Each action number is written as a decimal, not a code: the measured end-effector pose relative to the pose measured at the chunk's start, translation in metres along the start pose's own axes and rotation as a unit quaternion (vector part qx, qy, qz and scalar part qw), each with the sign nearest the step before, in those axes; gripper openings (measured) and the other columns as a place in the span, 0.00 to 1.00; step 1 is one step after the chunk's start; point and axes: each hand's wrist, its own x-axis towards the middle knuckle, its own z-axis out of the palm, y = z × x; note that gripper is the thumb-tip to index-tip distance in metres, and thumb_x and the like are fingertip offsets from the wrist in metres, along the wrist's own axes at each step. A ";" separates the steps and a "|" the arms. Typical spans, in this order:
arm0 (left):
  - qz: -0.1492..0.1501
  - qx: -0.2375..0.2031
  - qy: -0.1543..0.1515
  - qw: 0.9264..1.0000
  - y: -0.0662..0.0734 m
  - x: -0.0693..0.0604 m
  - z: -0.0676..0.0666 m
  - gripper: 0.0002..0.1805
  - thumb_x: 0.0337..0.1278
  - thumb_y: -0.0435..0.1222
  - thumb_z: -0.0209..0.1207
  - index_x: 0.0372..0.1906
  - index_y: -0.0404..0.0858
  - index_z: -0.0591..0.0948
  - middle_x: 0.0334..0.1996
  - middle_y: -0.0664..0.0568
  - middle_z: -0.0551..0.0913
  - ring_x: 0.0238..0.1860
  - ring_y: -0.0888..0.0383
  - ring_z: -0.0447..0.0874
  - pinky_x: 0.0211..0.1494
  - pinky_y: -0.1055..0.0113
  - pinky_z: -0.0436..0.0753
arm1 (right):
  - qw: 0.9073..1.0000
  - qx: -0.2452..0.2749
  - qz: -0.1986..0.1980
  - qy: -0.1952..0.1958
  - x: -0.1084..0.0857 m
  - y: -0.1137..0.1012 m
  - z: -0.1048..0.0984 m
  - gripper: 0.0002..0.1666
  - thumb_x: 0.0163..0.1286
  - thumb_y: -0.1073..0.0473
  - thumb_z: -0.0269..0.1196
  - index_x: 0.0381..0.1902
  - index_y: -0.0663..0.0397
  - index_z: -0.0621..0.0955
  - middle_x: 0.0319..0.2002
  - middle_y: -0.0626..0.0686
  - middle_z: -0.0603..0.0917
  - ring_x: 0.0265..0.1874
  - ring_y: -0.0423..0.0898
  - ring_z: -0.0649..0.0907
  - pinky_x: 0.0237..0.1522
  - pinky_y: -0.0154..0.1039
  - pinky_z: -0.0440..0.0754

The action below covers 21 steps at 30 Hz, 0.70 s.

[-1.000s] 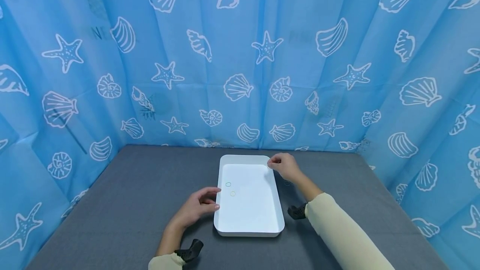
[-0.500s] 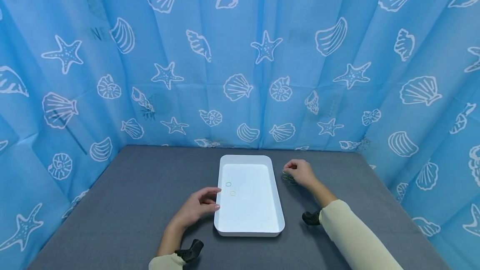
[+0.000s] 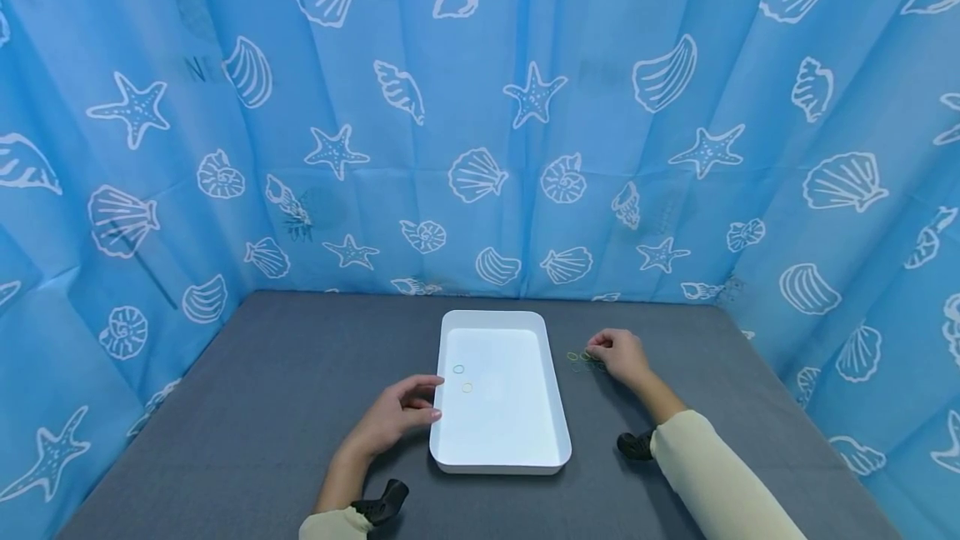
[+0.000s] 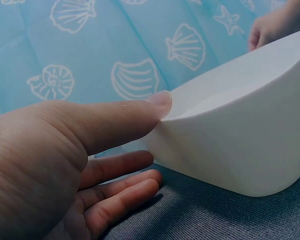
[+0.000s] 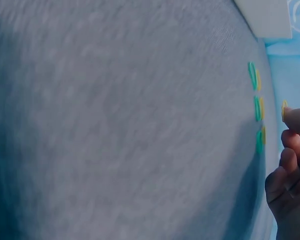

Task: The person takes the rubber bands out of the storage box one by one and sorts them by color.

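My left hand is at the left side of a white tray. In the left wrist view its thumb touches the tray's rim, and the loosely bent fingers lie beside the outer wall. Inside the tray are a green-blue rubber band and a yellowish one. My right hand is right of the tray, above a small group of rubber bands. It pinches a yellow rubber band at the thumb tip. Below, green bands and yellow bands lie in pairs on the cloth.
A grey cloth covers the table. A blue curtain with white shell and starfish prints hangs behind it and along both sides. Black wrist mounts sit beneath the sleeves.
My right hand has moved from the tray's far right rim rightward to the rubber bands on the cloth. My left hand, the tray and the two bands inside look unchanged.
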 end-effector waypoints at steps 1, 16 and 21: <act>0.000 -0.002 0.000 1.000 0.000 0.000 0.000 0.28 0.56 0.38 0.67 0.63 0.42 0.76 0.57 0.43 0.76 0.44 0.52 0.78 0.46 0.57 0.77 | 1.000 -0.004 0.001 0.003 -0.001 0.001 -0.001 0.05 0.67 0.64 0.64 0.31 0.59 0.83 0.28 0.51 0.82 0.27 0.46 0.76 0.31 0.41 0.73; -0.003 -0.001 0.002 1.000 -0.005 0.001 0.001 0.28 0.57 0.37 0.67 0.63 0.40 0.75 0.56 0.42 0.77 0.44 0.52 0.78 0.47 0.56 0.77 | 0.998 -0.035 0.031 0.046 -0.006 0.022 -0.005 0.04 0.65 0.65 0.64 0.31 0.61 0.83 0.31 0.56 0.82 0.32 0.52 0.78 0.38 0.50 0.73; -0.004 0.000 0.003 1.000 -0.006 0.002 0.002 0.28 0.58 0.37 0.66 0.64 0.40 0.75 0.57 0.42 0.77 0.45 0.52 0.78 0.48 0.55 0.77 | 0.997 -0.045 0.054 0.042 -0.005 0.024 -0.005 0.05 0.66 0.65 0.63 0.32 0.62 0.83 0.31 0.56 0.83 0.31 0.52 0.79 0.36 0.51 0.74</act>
